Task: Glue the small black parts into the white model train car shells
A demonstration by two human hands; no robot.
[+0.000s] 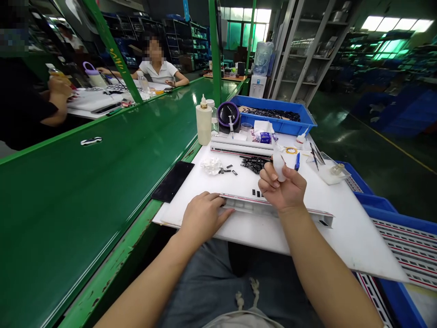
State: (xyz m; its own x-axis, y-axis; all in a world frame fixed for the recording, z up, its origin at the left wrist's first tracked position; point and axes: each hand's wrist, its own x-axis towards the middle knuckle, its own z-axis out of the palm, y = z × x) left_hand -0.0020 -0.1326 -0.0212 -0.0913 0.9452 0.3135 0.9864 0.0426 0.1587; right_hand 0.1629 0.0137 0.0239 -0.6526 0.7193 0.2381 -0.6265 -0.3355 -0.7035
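My left hand holds the left end of a long, pale metal channel, fingers on its far edge and thumb on the near side. The channel lies along the front of a white board, with red lines along its edge. Raised above the channel, my right hand is closed round a small white squeeze bottle. Just beyond the channel are a few small black pieces, partly hidden by my right hand. Behind them lies a heap of similar black pieces, beside crumpled white tissue.
A second strip lies farther back. Behind it stand a large cream bottle and a blue bin. A blue pen is at right. To the left runs a green conveyor; a co-worker sits across it.
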